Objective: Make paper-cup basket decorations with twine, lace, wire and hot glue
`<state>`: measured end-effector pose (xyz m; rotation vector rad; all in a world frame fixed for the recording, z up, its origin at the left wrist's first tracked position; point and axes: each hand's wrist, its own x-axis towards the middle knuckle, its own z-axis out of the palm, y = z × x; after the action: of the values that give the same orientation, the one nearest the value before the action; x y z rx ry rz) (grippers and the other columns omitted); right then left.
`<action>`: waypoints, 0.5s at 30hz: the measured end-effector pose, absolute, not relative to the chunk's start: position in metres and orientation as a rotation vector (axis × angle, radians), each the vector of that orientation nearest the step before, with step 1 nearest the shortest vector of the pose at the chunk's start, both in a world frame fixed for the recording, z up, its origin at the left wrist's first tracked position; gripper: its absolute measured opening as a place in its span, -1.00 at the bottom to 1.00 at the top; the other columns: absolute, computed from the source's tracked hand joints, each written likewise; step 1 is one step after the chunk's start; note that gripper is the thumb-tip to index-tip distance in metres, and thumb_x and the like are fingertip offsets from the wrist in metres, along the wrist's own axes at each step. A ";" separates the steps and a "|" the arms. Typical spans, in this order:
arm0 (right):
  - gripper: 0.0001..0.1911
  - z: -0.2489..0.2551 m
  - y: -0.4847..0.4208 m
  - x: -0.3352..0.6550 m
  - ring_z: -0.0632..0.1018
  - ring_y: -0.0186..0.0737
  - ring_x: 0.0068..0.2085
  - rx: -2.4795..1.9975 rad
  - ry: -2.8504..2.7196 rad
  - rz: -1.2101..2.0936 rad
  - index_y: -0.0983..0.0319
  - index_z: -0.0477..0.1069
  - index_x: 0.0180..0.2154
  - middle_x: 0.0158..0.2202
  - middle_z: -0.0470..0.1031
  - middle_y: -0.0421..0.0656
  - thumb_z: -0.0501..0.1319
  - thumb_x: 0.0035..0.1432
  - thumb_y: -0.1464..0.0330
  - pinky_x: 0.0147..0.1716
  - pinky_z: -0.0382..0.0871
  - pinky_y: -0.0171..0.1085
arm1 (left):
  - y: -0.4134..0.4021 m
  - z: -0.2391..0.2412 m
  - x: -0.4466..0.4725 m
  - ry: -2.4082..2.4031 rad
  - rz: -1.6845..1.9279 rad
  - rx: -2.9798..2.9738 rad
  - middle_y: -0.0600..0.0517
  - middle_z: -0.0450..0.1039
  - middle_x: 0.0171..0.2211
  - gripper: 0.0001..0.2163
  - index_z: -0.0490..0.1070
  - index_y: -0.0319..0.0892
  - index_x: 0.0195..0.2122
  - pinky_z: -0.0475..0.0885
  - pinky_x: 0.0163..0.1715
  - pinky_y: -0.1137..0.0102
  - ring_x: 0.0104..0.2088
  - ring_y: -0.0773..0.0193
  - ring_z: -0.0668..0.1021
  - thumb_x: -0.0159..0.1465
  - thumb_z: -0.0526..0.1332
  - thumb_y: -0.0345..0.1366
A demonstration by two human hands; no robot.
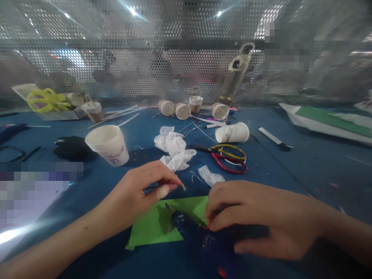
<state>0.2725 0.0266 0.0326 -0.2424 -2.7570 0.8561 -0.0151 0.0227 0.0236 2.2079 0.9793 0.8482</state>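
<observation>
My left hand [145,186] is closed in a pinch on a short piece of brown twine [183,186], its frayed end poking out past the fingertips. A pale bandage is wrapped on that thumb. Below it, a dark blue glue gun [188,228] lies with its metal nozzle over a green paper sheet [148,228]. The fingers of my right hand [255,213] curl over the glue gun by a red part, with the grip in shadow. Just beyond the hands are crumpled white tissue-like pieces [171,143] and scissors [229,157] with red and yellow handles.
A white paper cup [109,145] stands at left; another cup [232,133] lies on its side. Several small twine-handled cups [183,111] line the back, near a tilted water bottle [235,73]. A marker [273,138] and a green-and-white board [328,120] lie at right.
</observation>
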 end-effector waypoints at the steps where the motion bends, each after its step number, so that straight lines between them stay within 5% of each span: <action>1: -0.76 0.032 0.027 0.273 0.51 -0.16 -0.02 -0.254 -2.734 0.846 0.33 0.47 -0.02 -0.04 0.53 0.01 0.27 0.25 0.48 0.01 0.42 -0.17 | 0.022 0.024 -0.015 0.964 0.844 2.204 0.09 0.55 -0.24 -0.81 0.55 -0.08 -0.20 0.45 -0.18 0.48 -0.22 0.34 0.58 0.34 0.19 -0.51; 7: -0.93 0.024 0.033 0.272 0.54 -0.31 -0.23 -0.386 -2.555 0.606 0.26 0.52 -0.20 -0.25 0.59 -0.13 0.26 0.34 0.42 -0.20 0.40 -0.34 | 0.017 0.031 -0.016 0.892 0.813 2.197 0.08 0.55 -0.26 -0.80 0.56 -0.11 -0.19 0.44 -0.21 0.50 -0.24 0.35 0.57 0.35 0.19 -0.51; 15: -0.71 0.042 0.027 0.255 0.61 -0.25 -0.20 -0.656 -2.624 0.323 0.28 0.52 -0.12 -0.20 0.64 -0.11 0.02 0.45 0.42 -0.19 0.41 -0.30 | 0.008 0.040 -0.014 0.891 0.759 1.804 0.10 0.48 -0.28 -0.90 0.58 -0.11 -0.22 0.46 -0.37 0.59 -0.38 0.44 0.51 0.36 0.25 -0.38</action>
<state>0.2546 0.0272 0.0420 -0.6561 -2.6241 0.3226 -0.0139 0.0082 0.0398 1.8038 0.8912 0.7588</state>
